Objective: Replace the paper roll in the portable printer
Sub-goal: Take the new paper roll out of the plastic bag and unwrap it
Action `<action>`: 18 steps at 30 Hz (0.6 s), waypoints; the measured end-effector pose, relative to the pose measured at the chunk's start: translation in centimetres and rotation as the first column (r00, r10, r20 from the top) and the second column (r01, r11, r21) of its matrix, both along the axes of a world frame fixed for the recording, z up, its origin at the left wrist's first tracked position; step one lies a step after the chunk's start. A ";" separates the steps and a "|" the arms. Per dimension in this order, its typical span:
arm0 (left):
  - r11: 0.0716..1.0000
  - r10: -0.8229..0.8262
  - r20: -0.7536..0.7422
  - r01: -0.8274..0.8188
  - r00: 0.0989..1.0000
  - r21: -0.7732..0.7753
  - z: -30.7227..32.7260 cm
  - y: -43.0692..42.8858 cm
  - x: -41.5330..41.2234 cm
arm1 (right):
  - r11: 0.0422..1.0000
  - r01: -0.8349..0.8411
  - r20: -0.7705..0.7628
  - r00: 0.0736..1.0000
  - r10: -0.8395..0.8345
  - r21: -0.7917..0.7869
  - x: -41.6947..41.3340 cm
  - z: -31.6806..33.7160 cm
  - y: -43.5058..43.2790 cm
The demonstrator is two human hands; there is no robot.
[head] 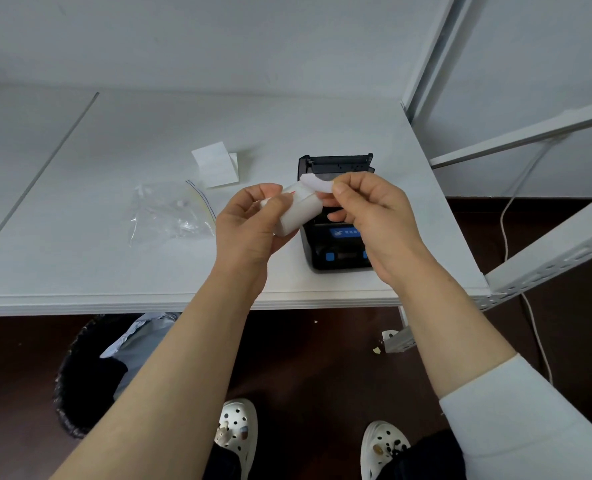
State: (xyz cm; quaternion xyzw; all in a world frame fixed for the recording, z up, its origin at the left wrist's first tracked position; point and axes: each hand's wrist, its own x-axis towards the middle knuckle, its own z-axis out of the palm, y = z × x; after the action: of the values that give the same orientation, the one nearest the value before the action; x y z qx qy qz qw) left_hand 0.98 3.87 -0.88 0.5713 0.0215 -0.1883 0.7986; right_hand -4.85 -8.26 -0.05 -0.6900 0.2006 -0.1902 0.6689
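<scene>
Presently, on one white table point(114, 271), left to right: one crumpled clear plastic bag point(170, 213), empty as far as can be seen; one strip of white label backing point(216, 164), curled upright; one paper roll point(298, 211), held above the table in the left hand point(249, 230), fingers wrapped round it; its loose end point(317, 184) pinched between thumb and forefinger of the right hand point(374, 216); one black portable printer point(336, 244), lid point(336, 162) raised. The hands cover the printer's paper bay and right side. Two blue buttons show, one partly hidden.
</scene>
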 end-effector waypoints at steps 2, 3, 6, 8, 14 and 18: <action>0.999 0.048 -0.006 -0.048 0.999 -0.005 0.1 0.2 0.1 | 1.000 0.025 0.004 1.000 -0.025 0.013 0.3 -0.2 0.2; 0.997 0.080 -0.009 -0.080 0.997 -0.011 0.1 0.3 0.3 | 0.999 0.031 0.004 1.000 -0.031 0.012 0.5 -0.3 0.5; 0.972 0.231 -0.031 -0.232 0.972 -0.027 0.1 1.2 0.9 | 0.999 0.034 0.009 0.999 -0.034 0.014 1.3 -0.5 1.6; 0.938 0.344 -0.056 -0.346 0.937 -0.032 0.0 2.1 1.7 | 0.999 0.034 0.021 0.999 -0.035 0.025 2.1 -0.7 2.7; 0.839 0.535 -0.069 -0.540 0.842 -0.073 0.0 5.3 3.9 | 0.998 -0.001 0.015 1.000 0.000 0.055 4.8 -1.8 5.8; 0.803 0.580 -0.106 -0.589 0.808 -0.094 -0.2 6.8 4.9 | 0.995 -0.043 -0.034 0.999 0.040 -0.095 7.2 -3.6 7.8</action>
State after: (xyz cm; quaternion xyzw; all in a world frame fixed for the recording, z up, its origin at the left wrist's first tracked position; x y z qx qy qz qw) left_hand 5.84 10.65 -1.07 0.4796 0.2137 0.0452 0.8499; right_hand 2.31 -0.43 -3.69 -0.7281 0.1876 -0.1747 0.6358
